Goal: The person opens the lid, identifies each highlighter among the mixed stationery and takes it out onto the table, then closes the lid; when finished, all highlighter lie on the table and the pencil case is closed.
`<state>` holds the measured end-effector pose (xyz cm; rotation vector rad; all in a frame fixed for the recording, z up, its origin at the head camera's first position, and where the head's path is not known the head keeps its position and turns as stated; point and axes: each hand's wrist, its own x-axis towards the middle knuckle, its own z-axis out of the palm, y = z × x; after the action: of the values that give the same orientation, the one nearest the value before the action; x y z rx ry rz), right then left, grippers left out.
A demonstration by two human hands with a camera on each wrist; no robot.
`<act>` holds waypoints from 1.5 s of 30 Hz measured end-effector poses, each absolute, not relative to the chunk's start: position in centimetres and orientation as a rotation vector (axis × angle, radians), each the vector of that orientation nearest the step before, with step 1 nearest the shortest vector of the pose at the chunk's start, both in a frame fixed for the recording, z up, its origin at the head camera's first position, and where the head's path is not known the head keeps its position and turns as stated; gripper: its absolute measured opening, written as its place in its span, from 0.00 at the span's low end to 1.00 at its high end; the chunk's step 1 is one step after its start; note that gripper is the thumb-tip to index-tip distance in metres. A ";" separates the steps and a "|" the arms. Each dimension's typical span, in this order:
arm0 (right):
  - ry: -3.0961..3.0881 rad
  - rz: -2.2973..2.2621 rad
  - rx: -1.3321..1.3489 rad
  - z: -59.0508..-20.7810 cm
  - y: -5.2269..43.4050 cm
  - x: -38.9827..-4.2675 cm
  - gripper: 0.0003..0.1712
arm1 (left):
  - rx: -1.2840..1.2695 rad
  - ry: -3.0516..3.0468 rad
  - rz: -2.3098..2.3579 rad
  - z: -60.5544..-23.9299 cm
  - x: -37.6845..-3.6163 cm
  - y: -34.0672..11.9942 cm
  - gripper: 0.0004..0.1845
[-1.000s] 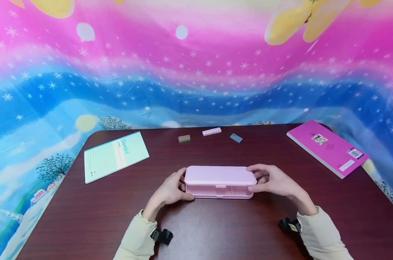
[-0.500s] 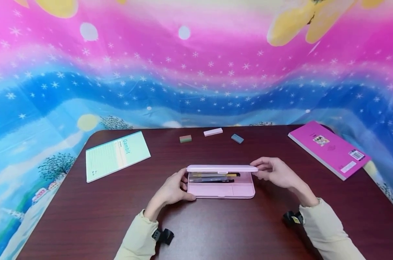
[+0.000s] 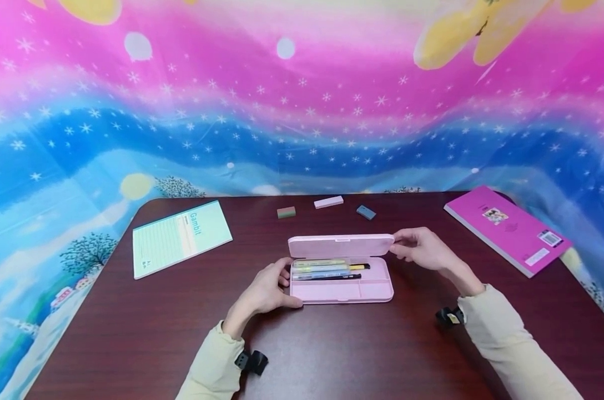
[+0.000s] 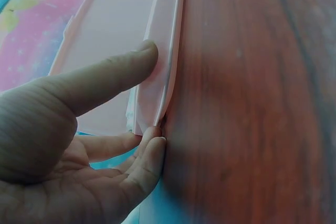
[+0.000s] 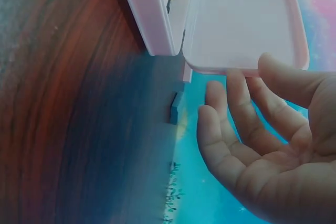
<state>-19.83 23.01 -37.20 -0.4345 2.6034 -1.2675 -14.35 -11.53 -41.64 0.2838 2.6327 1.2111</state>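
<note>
A pink pencil case (image 3: 342,290) lies open in the middle of the dark wooden table (image 3: 132,333). Its lid (image 3: 341,245) stands upright at the far side. Several pens (image 3: 327,269) lie in the back compartment. My left hand (image 3: 289,289) grips the base at its left end, thumb on the front wall. My right hand (image 3: 396,244) pinches the lid's right end. The left wrist view shows the thumb (image 4: 105,77) pressed on the case wall (image 4: 163,51), fingers curled below. In the right wrist view the thumb rests on the lid's (image 5: 241,19) edge with the fingers (image 5: 231,108) behind it.
A green notebook (image 3: 182,238) lies at the table's back left and a pink book (image 3: 507,228) at the back right. Three small erasers (image 3: 286,211) (image 3: 328,201) (image 3: 366,211) sit in a row behind the case. A bright printed cloth (image 3: 302,111) hangs behind the table.
The case was closed a second ago. My right hand has swung the lid up and back to upright, uncovering the pens, while my left hand stayed on the base.
</note>
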 end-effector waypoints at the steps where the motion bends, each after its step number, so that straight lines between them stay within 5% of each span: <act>1: 2.592 -1.284 -0.411 -37.3 23.1 -20.1 0.14 | 0.285 2.635 1.209 -41.6 -14.3 -11.5 0.45; 11: 2.376 -1.523 -0.177 -38.8 23.1 -22.4 0.24 | 0.299 2.630 1.196 -41.7 -14.3 -11.6 0.45; 29: 2.447 -1.496 0.072 -41.6 21.7 -24.4 0.20 | 0.302 2.628 1.204 -41.7 -14.3 -11.7 0.44; 45: 2.382 -1.610 0.004 -40.4 21.6 -23.4 0.24 | 0.289 2.626 1.218 -41.8 -14.4 -11.6 0.44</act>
<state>-23.42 21.57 -40.39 0.0037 2.3819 -1.6099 -14.42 -11.64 -41.82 0.2891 2.6264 1.2180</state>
